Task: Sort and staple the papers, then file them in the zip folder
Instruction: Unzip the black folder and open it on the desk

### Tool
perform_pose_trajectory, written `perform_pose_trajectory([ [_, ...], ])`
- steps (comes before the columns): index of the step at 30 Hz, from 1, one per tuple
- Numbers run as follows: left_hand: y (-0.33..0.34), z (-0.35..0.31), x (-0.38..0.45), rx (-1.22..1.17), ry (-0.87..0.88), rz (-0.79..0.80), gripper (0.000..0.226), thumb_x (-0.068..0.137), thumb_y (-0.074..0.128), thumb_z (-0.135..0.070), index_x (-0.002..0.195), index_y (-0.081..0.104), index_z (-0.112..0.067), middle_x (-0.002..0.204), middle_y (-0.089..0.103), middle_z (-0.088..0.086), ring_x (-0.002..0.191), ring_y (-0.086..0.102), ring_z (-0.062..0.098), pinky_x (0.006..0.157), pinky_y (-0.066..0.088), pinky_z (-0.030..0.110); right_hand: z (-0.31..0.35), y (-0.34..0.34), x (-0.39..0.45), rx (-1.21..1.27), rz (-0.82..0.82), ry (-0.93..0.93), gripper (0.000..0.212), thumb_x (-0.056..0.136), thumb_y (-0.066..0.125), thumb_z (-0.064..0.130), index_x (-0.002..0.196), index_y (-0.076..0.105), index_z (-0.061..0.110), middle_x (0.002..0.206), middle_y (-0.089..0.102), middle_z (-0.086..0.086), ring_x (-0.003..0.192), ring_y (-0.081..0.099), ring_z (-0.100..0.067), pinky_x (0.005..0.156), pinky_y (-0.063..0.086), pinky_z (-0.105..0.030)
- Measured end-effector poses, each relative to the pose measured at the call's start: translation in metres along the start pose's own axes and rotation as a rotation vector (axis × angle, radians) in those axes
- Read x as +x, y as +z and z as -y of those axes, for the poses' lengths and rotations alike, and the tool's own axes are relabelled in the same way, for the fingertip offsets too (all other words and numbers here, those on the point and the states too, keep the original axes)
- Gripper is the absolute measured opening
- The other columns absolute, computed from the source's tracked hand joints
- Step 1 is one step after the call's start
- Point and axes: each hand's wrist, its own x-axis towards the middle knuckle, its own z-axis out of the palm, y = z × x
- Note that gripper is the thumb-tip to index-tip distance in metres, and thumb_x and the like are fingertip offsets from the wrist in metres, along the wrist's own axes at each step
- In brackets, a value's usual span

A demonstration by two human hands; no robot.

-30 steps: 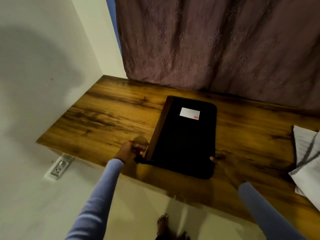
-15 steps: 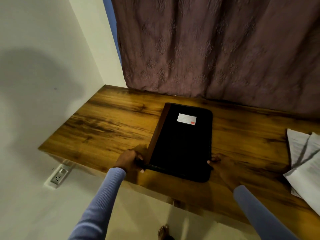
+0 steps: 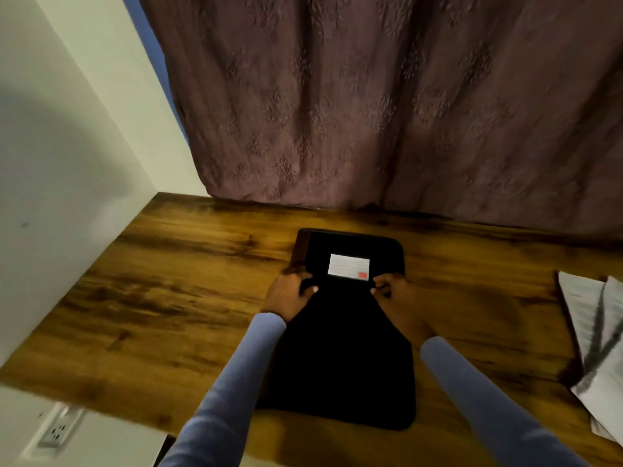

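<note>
The flat black zip folder (image 3: 340, 348) with a white label (image 3: 349, 266) lies on the brown wooden counter (image 3: 161, 298). The left hand (image 3: 290, 293) grips its left side. The right hand (image 3: 396, 294) curls its fingers on the right side. White printed papers (image 3: 596, 348) lie well apart at the right edge.

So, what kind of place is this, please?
Probably a room in a home, at a desk in a corner: a wooden desk against a white wall, a mauve curtain behind it, a wall socket below.
</note>
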Motion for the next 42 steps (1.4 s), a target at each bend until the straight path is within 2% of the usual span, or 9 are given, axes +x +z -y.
perform_pose_trajectory([
  [6,-0.010,0.012,0.083,0.017,0.014,0.030,0.035,0.090,0.055,-0.015,0.123,0.058,-0.005,0.132,0.054,0.016,0.122,0.048,0.032,0.102,0.035,0.033,0.046,0.030,0.094,-0.173,0.046,-0.122,0.023,0.091,0.052,0.013,0.110,0.064,0.013,0.116,0.059,-0.011,0.102,0.059,-0.028,0.086,0.050,-0.038],
  [10,-0.012,0.028,0.121,0.004,-0.004,0.091,0.035,0.082,0.051,-0.016,0.112,0.064,-0.003,0.116,0.063,0.020,0.108,0.057,0.035,0.094,0.044,0.039,0.071,0.057,0.140,-0.244,0.170,-0.243,0.037,0.088,0.048,0.001,0.122,0.058,0.013,0.122,0.059,-0.012,0.111,0.054,-0.031,0.094,0.045,-0.039],
  [18,-0.013,0.049,0.153,-0.144,-0.006,-0.007,0.029,0.081,0.064,-0.006,0.110,0.067,-0.004,0.111,0.068,0.014,0.101,0.064,0.028,0.088,0.048,0.031,0.105,0.058,0.194,-0.207,0.489,-0.349,0.042,0.092,0.045,-0.001,0.129,0.054,0.016,0.139,0.048,-0.001,0.127,0.042,-0.018,0.101,0.024,-0.015],
  [22,-0.012,0.051,0.159,-0.152,0.015,-0.012,0.031,0.081,0.067,-0.007,0.112,0.066,-0.004,0.115,0.066,0.012,0.105,0.062,0.027,0.086,0.042,0.021,0.109,0.057,0.209,-0.285,0.569,-0.291,0.034,0.091,0.047,0.001,0.118,0.063,0.014,0.124,0.057,-0.001,0.108,0.051,-0.016,0.085,0.027,-0.009],
  [26,-0.013,0.055,0.167,-0.123,0.002,0.016,0.034,0.081,0.068,-0.015,0.115,0.064,-0.007,0.118,0.065,0.011,0.106,0.061,0.026,0.086,0.042,0.022,0.108,0.069,0.221,-0.332,0.616,-0.267,0.032,0.087,0.050,-0.003,0.116,0.061,0.006,0.122,0.057,-0.014,0.114,0.052,-0.029,0.091,0.038,-0.027],
  [31,-0.016,0.060,0.174,-0.093,-0.016,0.071,0.044,0.080,0.072,-0.021,0.120,0.060,-0.008,0.122,0.061,0.011,0.110,0.058,0.026,0.094,0.043,0.030,0.111,0.076,0.231,-0.462,0.518,-0.452,0.025,0.086,0.051,0.002,0.106,0.061,-0.008,0.099,0.057,-0.012,0.094,0.054,-0.028,0.073,0.039,-0.015],
  [34,-0.014,0.061,0.179,-0.063,-0.004,0.102,0.038,0.083,0.068,-0.023,0.119,0.061,-0.012,0.122,0.061,0.010,0.112,0.056,0.025,0.096,0.042,0.029,0.111,0.073,0.235,-0.471,0.490,-0.429,0.027,0.088,0.050,0.008,0.109,0.061,-0.004,0.111,0.059,-0.011,0.082,0.051,-0.019,0.063,0.039,-0.011],
  [39,-0.011,0.062,0.188,-0.053,-0.048,0.141,0.041,0.083,0.067,-0.029,0.120,0.058,-0.013,0.124,0.058,0.009,0.113,0.054,0.025,0.095,0.041,0.029,0.096,0.076,0.231,-0.474,0.519,-0.390,0.025,0.089,0.055,0.011,0.111,0.064,0.004,0.118,0.059,-0.014,0.112,0.051,-0.031,0.094,0.039,-0.035],
  [42,-0.013,0.063,0.194,-0.069,-0.067,0.187,0.046,0.079,0.072,-0.025,0.118,0.056,-0.008,0.125,0.055,0.012,0.114,0.052,0.027,0.096,0.041,0.030,0.081,0.063,0.234,-0.477,0.490,-0.423,0.018,0.086,0.060,0.017,0.101,0.070,0.016,0.123,0.059,-0.003,0.115,0.052,-0.023,0.100,0.038,-0.031],
])
